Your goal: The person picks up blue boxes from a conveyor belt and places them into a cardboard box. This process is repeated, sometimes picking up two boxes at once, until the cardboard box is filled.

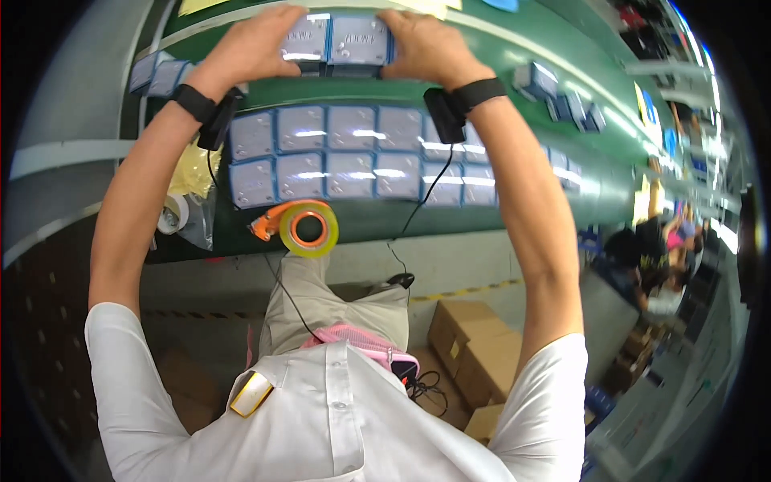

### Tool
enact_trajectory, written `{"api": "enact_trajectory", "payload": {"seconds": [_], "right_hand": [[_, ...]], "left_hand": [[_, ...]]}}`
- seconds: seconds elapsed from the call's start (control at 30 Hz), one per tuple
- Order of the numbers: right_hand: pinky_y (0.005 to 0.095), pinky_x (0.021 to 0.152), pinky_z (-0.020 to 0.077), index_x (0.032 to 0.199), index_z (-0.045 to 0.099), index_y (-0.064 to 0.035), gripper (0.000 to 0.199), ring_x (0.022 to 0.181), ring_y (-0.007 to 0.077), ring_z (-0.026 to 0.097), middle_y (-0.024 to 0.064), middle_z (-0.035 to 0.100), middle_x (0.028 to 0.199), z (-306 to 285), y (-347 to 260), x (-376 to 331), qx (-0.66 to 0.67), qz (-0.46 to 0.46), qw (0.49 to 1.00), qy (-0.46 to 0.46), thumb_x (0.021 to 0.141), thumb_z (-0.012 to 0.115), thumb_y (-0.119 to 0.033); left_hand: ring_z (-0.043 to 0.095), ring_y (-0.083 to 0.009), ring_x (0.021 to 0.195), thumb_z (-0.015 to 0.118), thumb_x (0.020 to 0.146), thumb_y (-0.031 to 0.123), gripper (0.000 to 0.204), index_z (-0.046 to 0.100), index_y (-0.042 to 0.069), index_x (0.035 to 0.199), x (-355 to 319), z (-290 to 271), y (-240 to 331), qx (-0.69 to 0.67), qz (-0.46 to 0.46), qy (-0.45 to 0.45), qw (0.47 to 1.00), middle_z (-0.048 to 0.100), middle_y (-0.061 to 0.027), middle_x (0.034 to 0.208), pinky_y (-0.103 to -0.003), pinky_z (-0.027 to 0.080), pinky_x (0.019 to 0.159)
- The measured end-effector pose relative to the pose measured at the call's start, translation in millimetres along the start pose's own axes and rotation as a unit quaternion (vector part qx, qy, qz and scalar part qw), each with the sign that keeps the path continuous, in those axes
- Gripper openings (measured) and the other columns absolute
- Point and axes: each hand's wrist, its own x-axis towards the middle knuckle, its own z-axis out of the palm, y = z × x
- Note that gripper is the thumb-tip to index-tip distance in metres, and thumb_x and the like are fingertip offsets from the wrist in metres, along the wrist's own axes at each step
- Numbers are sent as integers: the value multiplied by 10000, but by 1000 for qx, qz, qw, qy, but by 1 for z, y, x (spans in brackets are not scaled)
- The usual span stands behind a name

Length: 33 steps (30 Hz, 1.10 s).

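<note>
At the far side of the green work surface, two small blue-edged boxes with pale, shiny tops stand side by side. My left hand (pixel 255 46) grips the outer end of the left box (pixel 308 38), and my right hand (pixel 430 51) presses the outer end of the right box (pixel 358 40), so the pair is clamped between them. Whether the boxes rest on the surface or are lifted, I cannot tell. Two rows of similar boxes (pixel 351 128) lie nearer to me, partly hidden under my right forearm. An orange tape dispenser (pixel 308 228) with yellowish tape sits at the near edge.
More boxes (pixel 167 77) stand at the far left, and a few loose ones (pixel 536 80) to the right. A white tape roll (pixel 173 214) lies beside a yellow bundle (pixel 195 169). Cardboard cartons (pixel 474 349) are on the floor. Other people (pixel 671 241) work at the right.
</note>
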Motion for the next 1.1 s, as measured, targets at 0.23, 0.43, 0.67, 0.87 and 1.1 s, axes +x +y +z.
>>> {"api": "enact_trajectory", "payload": {"seconds": [0.23,0.43,0.67,0.87,1.1], "right_hand": [[446,907,536,1334,478,-98,704,1166,403,562,240,539,1242,-128,54,-306,-6,205,978,26,711,794,-190],[455,844,553,1279,511,-46,673,1093,396,611,229,618,1125,-185,5,-650,-46,383,921,44,686,795,-192],[435,949,523,1372,490,-124,718,1143,359,602,131,579,1270,-157,-73,-1006,-77,594,799,48,726,801,-154],[438,972,505,1383,476,-135,831,1185,356,593,135,600,1268,-21,-78,-1132,128,718,677,101,645,848,-210],[473,1017,461,1373,469,-124,826,1184,365,591,153,608,1251,116,-42,-1189,177,746,640,38,654,864,-223]], "left_hand": [[533,-396,1159,822,653,128,765,478,-3,1324,41,-58,289,-81,205,62,973,545,-210,1215,-436,471,980],[551,-368,1172,810,671,146,770,491,22,1361,-18,-47,589,-196,389,61,898,587,-176,1220,-419,500,968],[552,-397,1095,730,652,47,642,518,6,1257,-128,-2,925,-315,571,-22,758,575,-201,1129,-428,506,933],[555,-416,1075,692,671,37,500,523,-16,1139,-180,126,1067,-250,632,-183,710,572,-212,1081,-435,492,939],[546,-408,1124,709,697,77,533,532,-3,1193,-217,253,1129,-108,638,-249,721,581,-213,1143,-414,475,962]]}}
